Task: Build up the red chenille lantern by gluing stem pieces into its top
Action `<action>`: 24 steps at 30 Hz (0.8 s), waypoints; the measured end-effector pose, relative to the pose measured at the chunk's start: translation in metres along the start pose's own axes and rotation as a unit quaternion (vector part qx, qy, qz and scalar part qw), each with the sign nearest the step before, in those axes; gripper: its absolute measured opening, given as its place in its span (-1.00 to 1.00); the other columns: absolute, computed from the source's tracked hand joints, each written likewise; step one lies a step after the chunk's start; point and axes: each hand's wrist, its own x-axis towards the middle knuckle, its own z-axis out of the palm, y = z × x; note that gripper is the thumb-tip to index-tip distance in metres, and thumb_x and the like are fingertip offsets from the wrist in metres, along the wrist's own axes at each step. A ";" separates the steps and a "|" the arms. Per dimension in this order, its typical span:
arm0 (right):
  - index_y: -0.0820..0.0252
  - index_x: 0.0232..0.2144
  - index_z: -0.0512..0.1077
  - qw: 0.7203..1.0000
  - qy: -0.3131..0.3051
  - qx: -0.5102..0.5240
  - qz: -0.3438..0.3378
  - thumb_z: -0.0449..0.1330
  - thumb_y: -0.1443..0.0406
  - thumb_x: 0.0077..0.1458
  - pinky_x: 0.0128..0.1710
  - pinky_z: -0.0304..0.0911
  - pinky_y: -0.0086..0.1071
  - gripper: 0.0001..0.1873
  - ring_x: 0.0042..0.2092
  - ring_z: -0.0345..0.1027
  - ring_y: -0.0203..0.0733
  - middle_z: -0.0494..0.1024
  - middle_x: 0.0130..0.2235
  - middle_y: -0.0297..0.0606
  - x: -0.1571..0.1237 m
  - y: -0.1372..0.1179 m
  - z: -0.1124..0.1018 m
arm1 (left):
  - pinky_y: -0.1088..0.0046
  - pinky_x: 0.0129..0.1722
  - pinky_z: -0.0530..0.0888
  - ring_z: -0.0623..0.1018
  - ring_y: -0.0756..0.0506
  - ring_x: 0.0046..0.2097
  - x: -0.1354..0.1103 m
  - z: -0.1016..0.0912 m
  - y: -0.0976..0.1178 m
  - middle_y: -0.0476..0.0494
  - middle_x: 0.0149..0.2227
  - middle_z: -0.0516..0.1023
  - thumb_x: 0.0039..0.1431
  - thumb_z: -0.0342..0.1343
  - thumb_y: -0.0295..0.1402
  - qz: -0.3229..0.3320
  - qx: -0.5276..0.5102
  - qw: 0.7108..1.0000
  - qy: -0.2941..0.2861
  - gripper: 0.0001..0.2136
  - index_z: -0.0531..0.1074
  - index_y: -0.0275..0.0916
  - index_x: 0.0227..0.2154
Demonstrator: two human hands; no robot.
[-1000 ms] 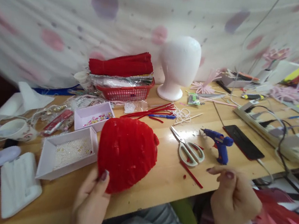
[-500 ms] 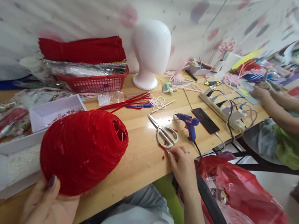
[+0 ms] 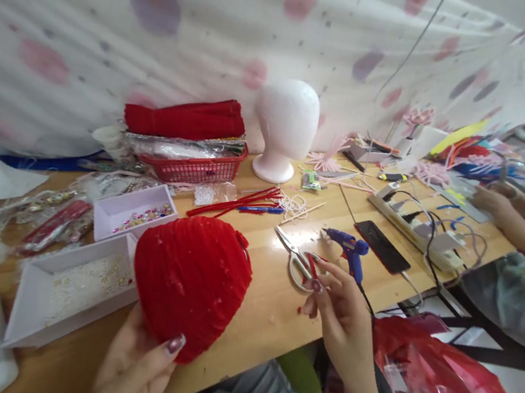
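Observation:
My left hand (image 3: 139, 364) grips a red dome-shaped piece (image 3: 189, 282) from below, thumb on its near side. Its fuzzy surface looks wound in rows, with small pale specks on it. My right hand (image 3: 341, 312) is raised just over the table, thumb and fingertips pinched on a short red strip (image 3: 313, 265). Behind those fingers lie scissors (image 3: 295, 246) with pale handles, partly covered by the hand. A blue glue gun (image 3: 350, 247) rests just beyond them.
A white foam head (image 3: 287, 130) stands at the back beside a red basket (image 3: 191, 167). Trays of beads (image 3: 30, 291) sit to the left, red stems (image 3: 236, 202) in the middle. A power strip (image 3: 414, 227) and phone (image 3: 380, 246) lie right; a co-worker's hands (image 3: 500, 201) are farther right.
My right hand has lifted off the tabletop with the short red strip in its fingertips. The red dome has been turned so its open end faces away. The camera view has shifted.

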 end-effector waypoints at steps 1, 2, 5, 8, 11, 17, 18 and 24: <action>0.08 0.11 0.31 1.000 -0.006 0.013 -0.012 0.06 0.27 0.38 -0.58 0.32 -0.46 -0.71 -0.53 0.41 -0.35 0.51 -0.31 -0.35 0.001 -0.008 0.001 | 0.38 -0.05 0.65 0.70 -0.19 -0.11 -0.004 0.007 0.002 -0.06 -0.15 0.71 -0.11 0.47 -0.45 -0.025 -0.002 1.000 0.001 -0.31 0.47 -0.03 0.15; 0.05 0.12 0.33 0.999 -0.015 0.013 -0.028 0.08 0.31 0.37 -0.57 0.31 -0.47 -0.69 -0.52 0.41 -0.37 0.53 -0.27 -0.33 0.003 -0.017 0.001 | 0.40 -0.04 0.64 0.68 -0.19 -0.07 -0.007 0.014 0.003 -0.05 -0.12 0.70 -0.11 0.47 -0.44 -0.038 -0.009 0.999 -0.007 -0.28 0.44 0.00 0.18; 0.01 0.13 0.41 0.992 -0.053 -0.051 -0.105 0.08 0.41 0.33 -0.41 0.35 -0.43 -0.61 -0.36 0.43 -0.33 0.53 -0.22 -0.29 0.008 -0.044 0.002 | 0.35 0.03 0.60 0.62 -0.22 0.06 -0.013 0.033 0.002 -0.09 0.01 0.66 -0.11 0.46 -0.45 -0.023 -0.036 0.997 -0.062 -0.21 0.36 0.04 0.24; 0.05 0.13 0.42 0.975 -0.102 -0.096 -0.174 0.04 0.48 0.30 -0.35 0.30 -0.43 -0.57 -0.31 0.36 -0.31 0.47 -0.27 -0.30 0.015 -0.063 0.006 | 0.27 0.16 0.51 0.56 -0.25 0.15 -0.014 0.045 -0.004 -0.14 0.12 0.59 -0.02 0.42 -0.43 -0.013 -0.056 0.993 -0.103 -0.23 0.31 0.01 0.28; 0.09 0.08 0.44 0.965 -0.111 -0.104 -0.212 0.08 0.50 0.26 -0.42 0.25 -0.47 -0.59 -0.42 0.27 -0.36 0.39 -0.36 -0.36 0.020 -0.069 0.014 | 0.26 0.26 0.41 0.49 -0.24 0.23 -0.015 0.050 -0.010 -0.13 0.21 0.52 0.06 0.38 -0.43 -0.010 -0.061 0.991 -0.122 -0.21 0.22 0.04 0.34; 0.13 -0.03 0.47 0.960 -0.056 -0.111 -0.252 0.20 0.50 0.21 -0.58 0.14 -0.51 -0.68 -0.59 0.11 -0.45 0.43 -0.44 -0.44 0.018 -0.063 0.032 | 0.25 0.26 0.40 0.47 -0.25 0.26 -0.016 0.054 -0.015 -0.16 0.23 0.50 0.08 0.37 -0.43 -0.011 -0.080 0.989 -0.125 -0.27 0.27 0.04 0.31; 0.13 -0.05 0.47 0.960 -0.052 -0.106 -0.255 0.20 0.50 0.20 -0.61 0.12 -0.51 -0.69 -0.60 0.09 -0.45 0.45 -0.44 -0.44 0.017 -0.063 0.035 | 0.23 0.26 0.41 0.47 -0.26 0.25 -0.015 0.054 -0.015 -0.17 0.22 0.51 0.07 0.38 -0.43 -0.014 -0.082 0.989 -0.123 -0.28 0.29 0.02 0.29; 0.16 -0.08 0.43 0.956 -0.079 -0.096 -0.265 0.15 0.53 0.19 -0.60 0.13 -0.50 -0.70 -0.57 0.18 -0.41 0.48 -0.42 -0.39 0.014 -0.061 0.049 | 0.26 0.16 0.50 0.54 -0.24 0.18 -0.010 0.053 -0.018 -0.14 0.17 0.55 0.09 0.37 -0.43 -0.011 -0.087 0.985 -0.147 -0.27 0.27 0.12 0.30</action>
